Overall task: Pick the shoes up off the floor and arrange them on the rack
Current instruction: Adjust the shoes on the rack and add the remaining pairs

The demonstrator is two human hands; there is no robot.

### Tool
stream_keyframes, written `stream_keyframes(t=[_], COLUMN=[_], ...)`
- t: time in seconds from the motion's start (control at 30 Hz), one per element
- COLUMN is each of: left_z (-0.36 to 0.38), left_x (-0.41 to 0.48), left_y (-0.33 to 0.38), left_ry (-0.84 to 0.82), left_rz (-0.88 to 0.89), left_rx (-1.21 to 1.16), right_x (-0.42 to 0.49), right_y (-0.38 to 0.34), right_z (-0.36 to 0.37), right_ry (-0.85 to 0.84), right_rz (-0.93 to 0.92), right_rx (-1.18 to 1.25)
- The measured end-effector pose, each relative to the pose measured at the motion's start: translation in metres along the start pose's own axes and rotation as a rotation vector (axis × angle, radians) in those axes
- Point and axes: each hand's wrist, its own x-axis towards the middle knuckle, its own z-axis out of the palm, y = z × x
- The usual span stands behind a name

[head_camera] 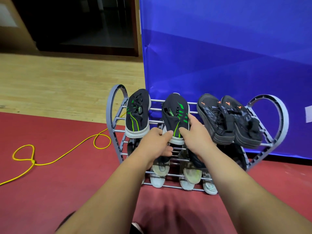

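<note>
Both hands on green-striped black shoe (175, 115) at middle of rack (270, 115) top tier. Left hand (157, 142) grips its heel, thumb curled round; right hand (195, 134) clasps its side. Matching shoe (137, 114) just left. Orange-marked black pair (228, 119) right. Pale shoes (159, 173) on bottom tier. Yellow cord (50, 161) on red floor (67, 183).

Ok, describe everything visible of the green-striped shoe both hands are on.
The green-striped shoe is a black knit sneaker with black laces and a white sole. It rests sole-down on the top bars of the rack, toe away, heel towards the person, apart from its mate on the left. The left hand and right hand grip its heel end.
</note>
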Motion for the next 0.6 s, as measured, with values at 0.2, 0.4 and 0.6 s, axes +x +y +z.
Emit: stream_keyframes(t=[0.2, 0.4, 0.6], left_z=[-0.036, -0.078, -0.083], left_x=[-0.018, -0.007, 0.007], left_y=[0.013, 0.005, -0.005], left_ry=[0.274, 0.553, 0.428], left_rz=[0.251, 0.267, 0.135], left_rx=[0.635, 0.477, 0.508], right_x=[-0.004, -0.016, -0.03], right_y=[-0.008, -0.015, -0.028], right_z=[-0.004, -0.015, -0.018], right_ry=[-0.043, -0.116, -0.167], right_rz=[0.013, 0.077, -0.053], right_rx=[-0.019, -0.081, -0.174])
